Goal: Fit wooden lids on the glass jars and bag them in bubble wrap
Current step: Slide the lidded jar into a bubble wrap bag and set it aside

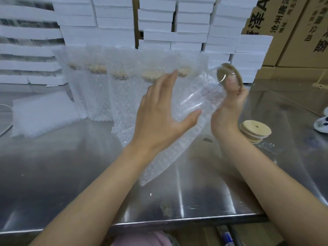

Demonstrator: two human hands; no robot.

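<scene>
Bagged jars stand in a far row on the steel table. My left hand reaches forward, fingers straight and spread, flat against the tilted bubble-wrap bag holding the glass jar. My raised right hand curls round the jar's top, thumb on its wooden lid, spare lids stacked just right.

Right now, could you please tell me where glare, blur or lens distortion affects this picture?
Head view: bright glare streaks the steel table; head view: the wooden lid in the right hand is motion-blurred; head view: the stacked white boxes lean and curve toward the edges, wide-angle distortion.
</scene>
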